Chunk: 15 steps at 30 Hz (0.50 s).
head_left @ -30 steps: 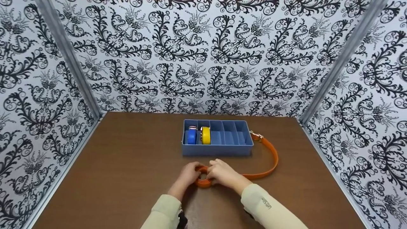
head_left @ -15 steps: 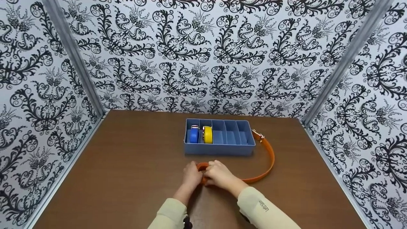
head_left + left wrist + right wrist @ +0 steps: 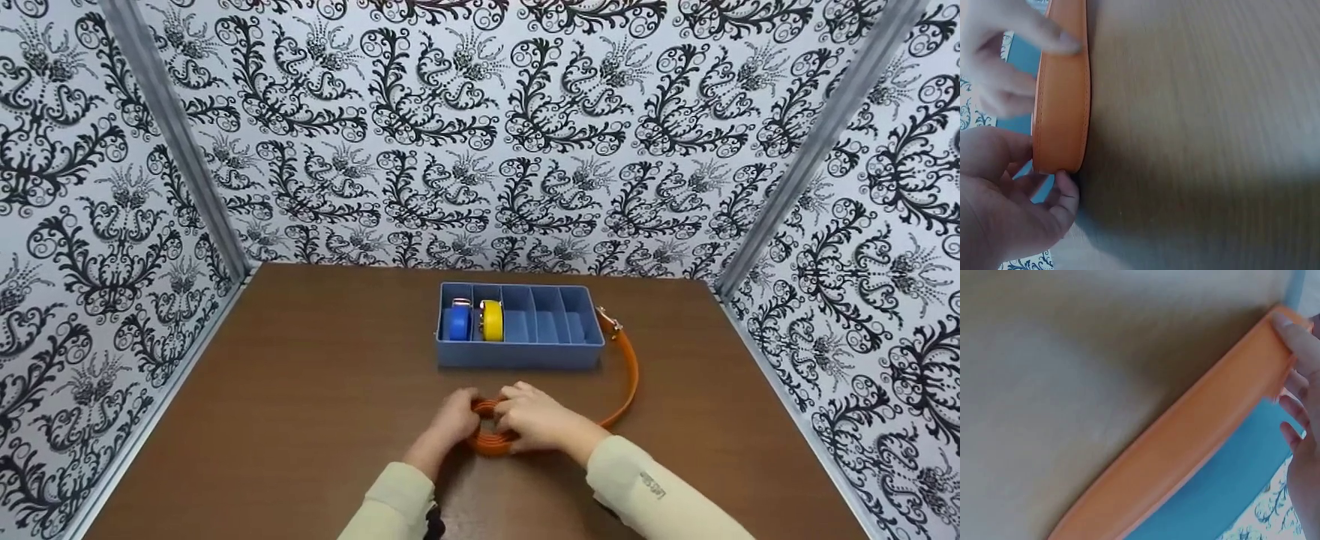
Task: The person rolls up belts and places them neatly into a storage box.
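An orange belt (image 3: 492, 445) with stitched edges stands on its edge on the table, partly wound into a coil. My left hand (image 3: 454, 418) grips the coil's left side, with thumb and fingertips on the strap in the left wrist view. My right hand (image 3: 541, 420) pinches the coil's right side; in the right wrist view its thumb lies on the outer face of the strap (image 3: 1185, 439). From there the loose length curves right and back to a metal buckle (image 3: 609, 321) beside the box.
Behind the hands stands a blue-grey divided box (image 3: 517, 355). A rolled blue belt (image 3: 459, 322) lies in its leftmost compartment and a rolled yellow belt (image 3: 492, 321) in the one beside it. Patterned walls enclose the brown table (image 3: 322, 360) at the back and sides.
The loose orange length has become shorter and its curve has drawn in to the left. Both hands have shifted their hold around the coil. The box and rolled belts stay put.
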Motion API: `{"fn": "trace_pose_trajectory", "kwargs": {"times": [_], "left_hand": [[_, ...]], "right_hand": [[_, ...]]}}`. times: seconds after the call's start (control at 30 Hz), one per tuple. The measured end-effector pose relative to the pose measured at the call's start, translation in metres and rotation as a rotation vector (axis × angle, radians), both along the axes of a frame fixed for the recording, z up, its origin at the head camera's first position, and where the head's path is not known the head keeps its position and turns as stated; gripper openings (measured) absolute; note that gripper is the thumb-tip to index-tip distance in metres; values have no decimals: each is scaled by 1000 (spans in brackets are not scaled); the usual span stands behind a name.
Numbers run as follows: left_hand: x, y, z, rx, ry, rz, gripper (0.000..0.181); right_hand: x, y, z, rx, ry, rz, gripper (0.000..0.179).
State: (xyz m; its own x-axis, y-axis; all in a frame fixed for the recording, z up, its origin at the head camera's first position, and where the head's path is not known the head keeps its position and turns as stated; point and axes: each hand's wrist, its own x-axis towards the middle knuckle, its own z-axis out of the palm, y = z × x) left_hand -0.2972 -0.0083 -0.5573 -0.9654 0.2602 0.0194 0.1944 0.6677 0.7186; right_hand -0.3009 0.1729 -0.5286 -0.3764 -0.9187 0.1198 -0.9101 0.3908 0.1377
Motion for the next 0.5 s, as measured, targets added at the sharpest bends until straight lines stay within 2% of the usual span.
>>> {"fn": "trace_pose_trajectory", "kwargs": {"times": [0.1,0.2,0.37,0.5], "left_hand": [[1,-2,-1,40,23,-58,35],[3,-3,-4,71,52,-82,35],[8,-2,-5,31,95,-22,30],[15,2,-7,-4,138,45,33]], "right_hand": [[-1,6,2,-9,30,48,16],[-1,6,-1,-40,31,65,14],[1,3,-5,-58,-28,4,16],[2,4,-7,-50,-18,-24,19]]}}
